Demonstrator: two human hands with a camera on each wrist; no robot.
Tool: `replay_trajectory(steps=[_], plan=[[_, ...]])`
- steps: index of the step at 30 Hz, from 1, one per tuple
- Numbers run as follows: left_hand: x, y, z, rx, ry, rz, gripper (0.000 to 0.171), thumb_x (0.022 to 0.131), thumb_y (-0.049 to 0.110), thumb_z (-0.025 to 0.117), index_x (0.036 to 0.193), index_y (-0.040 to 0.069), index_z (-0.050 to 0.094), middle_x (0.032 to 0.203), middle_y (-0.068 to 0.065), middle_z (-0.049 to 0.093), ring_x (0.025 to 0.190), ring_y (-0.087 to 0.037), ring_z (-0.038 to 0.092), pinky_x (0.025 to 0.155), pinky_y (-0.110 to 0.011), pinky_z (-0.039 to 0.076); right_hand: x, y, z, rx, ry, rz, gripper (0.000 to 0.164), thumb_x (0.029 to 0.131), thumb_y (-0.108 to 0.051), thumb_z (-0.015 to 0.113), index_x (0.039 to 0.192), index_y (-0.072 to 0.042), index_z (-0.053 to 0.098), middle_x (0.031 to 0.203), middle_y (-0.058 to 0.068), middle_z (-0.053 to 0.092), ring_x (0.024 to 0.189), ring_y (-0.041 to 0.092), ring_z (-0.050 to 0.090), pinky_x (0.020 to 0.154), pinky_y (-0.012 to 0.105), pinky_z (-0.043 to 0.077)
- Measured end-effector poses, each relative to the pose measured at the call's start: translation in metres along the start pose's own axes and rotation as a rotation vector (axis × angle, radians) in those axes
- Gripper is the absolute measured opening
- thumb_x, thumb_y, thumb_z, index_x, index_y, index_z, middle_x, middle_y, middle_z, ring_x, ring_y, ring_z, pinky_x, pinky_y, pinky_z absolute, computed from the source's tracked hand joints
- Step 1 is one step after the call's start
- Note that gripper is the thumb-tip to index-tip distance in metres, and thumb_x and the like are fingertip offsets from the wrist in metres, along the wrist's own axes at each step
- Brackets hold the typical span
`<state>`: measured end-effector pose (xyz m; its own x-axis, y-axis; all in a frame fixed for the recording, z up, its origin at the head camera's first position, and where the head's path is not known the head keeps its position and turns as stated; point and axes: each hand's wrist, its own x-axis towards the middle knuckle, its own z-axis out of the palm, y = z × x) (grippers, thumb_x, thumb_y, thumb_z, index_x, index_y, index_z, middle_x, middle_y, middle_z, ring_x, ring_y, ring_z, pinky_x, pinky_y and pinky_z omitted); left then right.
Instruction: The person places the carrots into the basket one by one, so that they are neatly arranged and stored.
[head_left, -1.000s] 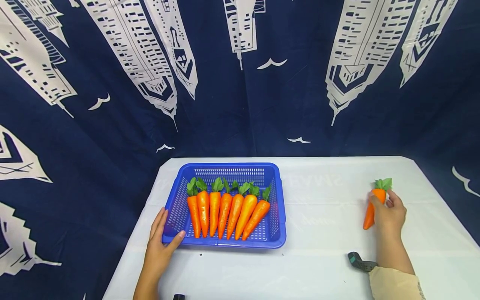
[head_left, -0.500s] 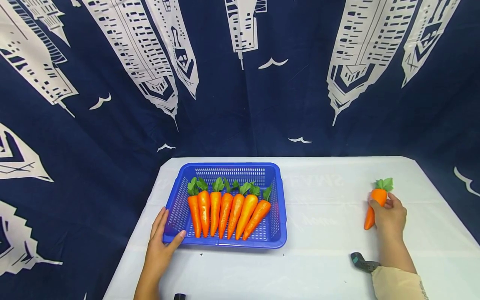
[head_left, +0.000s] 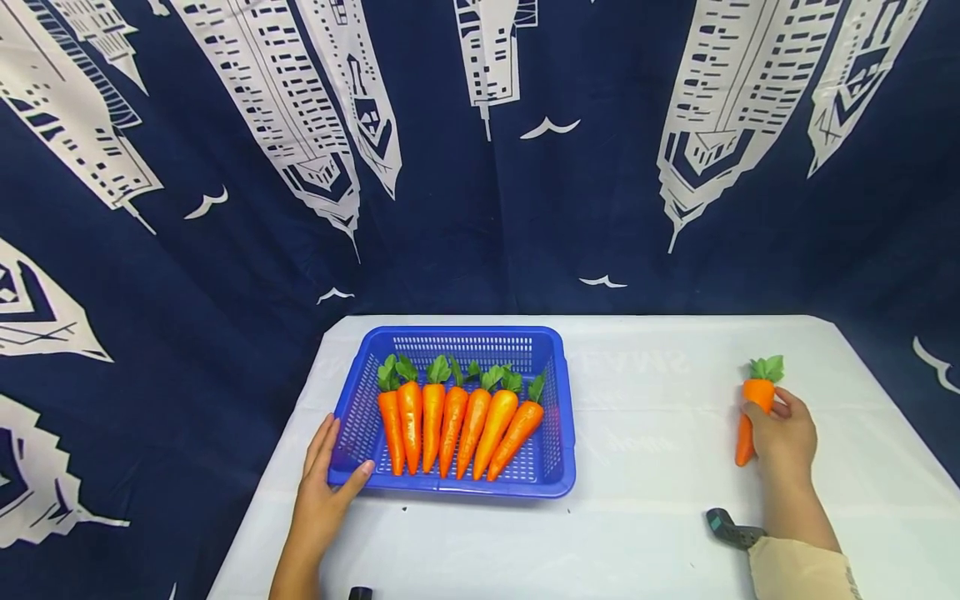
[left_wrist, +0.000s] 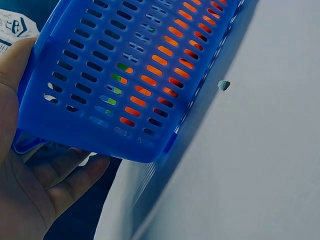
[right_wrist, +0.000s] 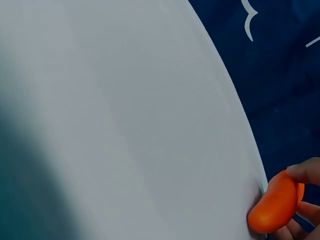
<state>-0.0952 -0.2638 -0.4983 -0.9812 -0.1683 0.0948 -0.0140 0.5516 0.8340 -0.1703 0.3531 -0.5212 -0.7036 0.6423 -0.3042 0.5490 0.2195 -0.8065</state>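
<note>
In the head view, my right hand grips an orange carrot with green leaves at the table's right side. Its leaves point away from me and its tip toward me. The right wrist view shows the carrot's rounded orange body between thumb and fingers. My left hand rests at the near left corner of a blue plastic basket, thumb on the front rim and straight fingers along the left side. Several carrots lie in a row in the basket, leaves toward the far wall.
A white cloth covers the table. Behind it hangs a dark blue curtain with white buildings and birds. A dark device sits at my right wrist, and a small black object shows at the bottom edge.
The carrot in my right hand has turned slightly, its tip swinging right so it lies straighter. My left hand keeps its place on the basket. The head view has shifted slightly.
</note>
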Motion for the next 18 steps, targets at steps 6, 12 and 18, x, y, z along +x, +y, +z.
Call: replay_trajectory(steps=[6, 12, 18], plan=[[0.000, 0.000, 0.000, 0.012, 0.000, -0.001, 0.086, 0.090, 0.030, 0.077, 0.161, 0.023, 0.029, 0.171, 0.001, 0.015, 0.157, -0.037, 0.016, 0.121, -0.069, 0.017, -0.008, -0.007, -0.005, 0.022, -0.030, 0.021, 0.072, 0.101, -0.040, 0.052, 0.163, -0.023, 0.020, 0.163, 0.017, 0.031, 0.137, 0.038, 0.043, 0.114, 0.046, 0.046], [0.000, 0.000, 0.000, 0.014, -0.003, -0.003, 0.086, 0.090, 0.030, 0.077, 0.161, 0.022, 0.028, 0.171, -0.001, 0.015, 0.157, -0.037, 0.016, 0.121, -0.069, 0.017, -0.021, -0.016, -0.008, 0.024, -0.055, 0.000, 0.071, 0.101, -0.042, 0.050, 0.163, -0.032, 0.016, 0.164, 0.015, 0.030, 0.135, 0.038, 0.045, 0.110, 0.047, 0.049], [0.000, 0.000, 0.000, 0.011, -0.004, -0.002, 0.086, 0.090, 0.029, 0.077, 0.161, 0.022, 0.029, 0.171, -0.001, 0.015, 0.157, -0.037, 0.015, 0.121, -0.069, 0.016, -0.036, -0.030, -0.008, 0.041, -0.081, -0.059, 0.070, 0.101, -0.043, 0.050, 0.162, -0.039, 0.015, 0.165, 0.016, 0.028, 0.135, 0.038, 0.044, 0.114, 0.054, 0.043]])
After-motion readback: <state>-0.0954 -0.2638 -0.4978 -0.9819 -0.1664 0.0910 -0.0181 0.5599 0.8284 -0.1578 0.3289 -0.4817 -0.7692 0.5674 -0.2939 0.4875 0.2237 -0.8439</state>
